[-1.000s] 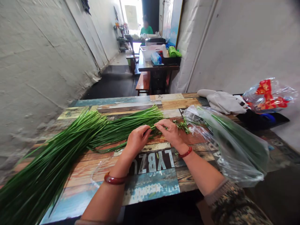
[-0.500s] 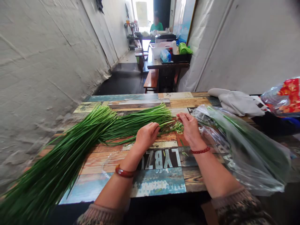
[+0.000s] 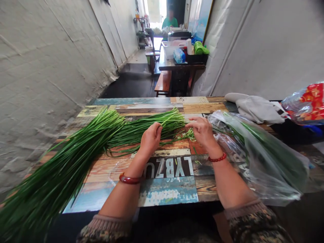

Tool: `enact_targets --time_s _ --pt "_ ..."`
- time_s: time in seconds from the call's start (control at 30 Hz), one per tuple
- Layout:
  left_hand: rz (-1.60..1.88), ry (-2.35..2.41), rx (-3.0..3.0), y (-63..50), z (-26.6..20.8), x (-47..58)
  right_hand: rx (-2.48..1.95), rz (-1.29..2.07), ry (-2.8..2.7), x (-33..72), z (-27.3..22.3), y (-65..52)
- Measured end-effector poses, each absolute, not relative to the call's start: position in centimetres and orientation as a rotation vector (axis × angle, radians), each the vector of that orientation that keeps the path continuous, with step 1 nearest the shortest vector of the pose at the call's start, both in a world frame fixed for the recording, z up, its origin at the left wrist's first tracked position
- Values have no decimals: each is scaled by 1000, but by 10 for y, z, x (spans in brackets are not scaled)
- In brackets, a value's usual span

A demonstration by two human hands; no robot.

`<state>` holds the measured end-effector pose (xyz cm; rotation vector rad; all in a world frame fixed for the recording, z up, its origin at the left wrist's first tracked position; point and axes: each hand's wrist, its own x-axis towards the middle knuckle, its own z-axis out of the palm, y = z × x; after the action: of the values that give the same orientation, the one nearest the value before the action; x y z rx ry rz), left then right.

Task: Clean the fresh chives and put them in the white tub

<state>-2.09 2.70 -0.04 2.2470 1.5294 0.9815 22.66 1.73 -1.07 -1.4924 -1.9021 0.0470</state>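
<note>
Many green stalks (image 3: 138, 130) at left hand (image 3: 151, 137)

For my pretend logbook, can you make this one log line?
left hand: by smaller green bunch | right hand: near green scraps | larger green bunch: left | plastic bag: right

- The head camera is looking forward and down from above the 6 o'clock edge of the table (image 3: 167, 192).
- It is seeing the left hand (image 3: 150, 137) and right hand (image 3: 201, 132) up close, at 7 and 3 o'clock from centre.
- Farther off, it is taking in a bench (image 3: 163, 81) at 12 o'clock, between walls (image 3: 58, 50) at 10 and 2.
</note>
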Motion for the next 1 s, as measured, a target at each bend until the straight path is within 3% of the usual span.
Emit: enact_targets --time_s 0.4,0.67,1.0 --pt "915 1416 2271 25 0 -18 -1452 76 -2278 202 -4 1" --pt "862 1248 2308 21 0 -11 -1376 117 -2239 192 1 -3" --pt "539 1338 2367 19 2 -13 -1396 57 -2185 191 -2 -1"
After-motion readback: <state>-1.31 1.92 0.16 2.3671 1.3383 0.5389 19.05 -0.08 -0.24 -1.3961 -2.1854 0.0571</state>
